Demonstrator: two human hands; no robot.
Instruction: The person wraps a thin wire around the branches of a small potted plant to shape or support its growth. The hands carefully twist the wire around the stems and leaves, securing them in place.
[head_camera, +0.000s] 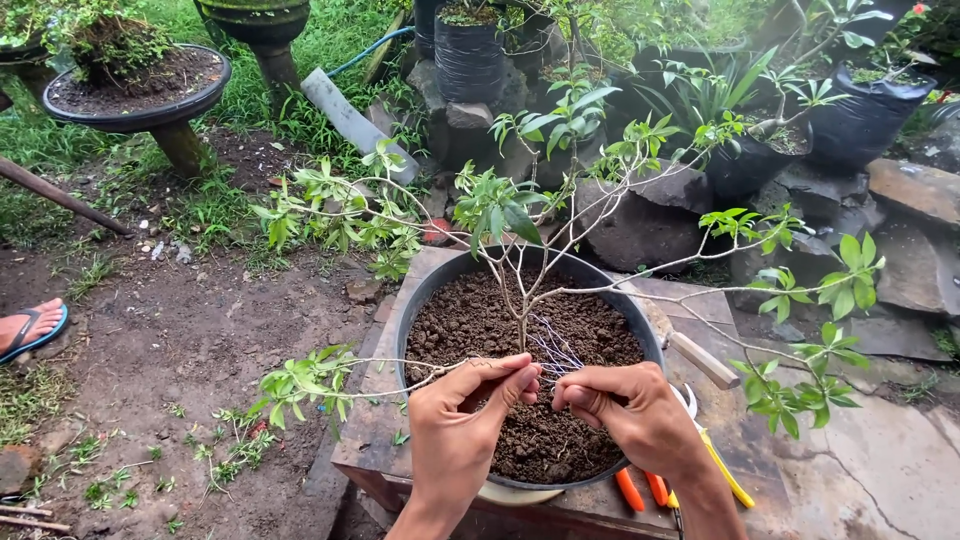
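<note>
A wooden worktop (400, 440) carries a wide black pot (420, 300), which serves as the landmark here. The pot is filled nearly to its rim with dark crumbly soil (480, 320), and a small thin-stemmed tree (522, 290) rises from the middle of that soil, its bare pale branches spreading out over and past the rim with tufts of green leaves at the tips.

Beyond the pot, black plastic grow bags (468, 55) hold soil and leafy plants among grey rocks. Far to the left of the pot a shallow round planter (140, 85) on a pedestal holds dark soil and a clump of greenery.

At the near side of the pot, the left hand (455, 425) pinches a low slender branch (400, 365) that runs leftward over the rim; its grip is closed on that branch. The right hand (640, 420), just beside it over the soil, has its fingers closed on thin pale wire (553, 355) coming from the trunk's base.

Just right of the pot, on the worktop, lie tools with orange handles (640, 488) and a yellow handle (725, 470), partly hidden under the right wrist.
</note>
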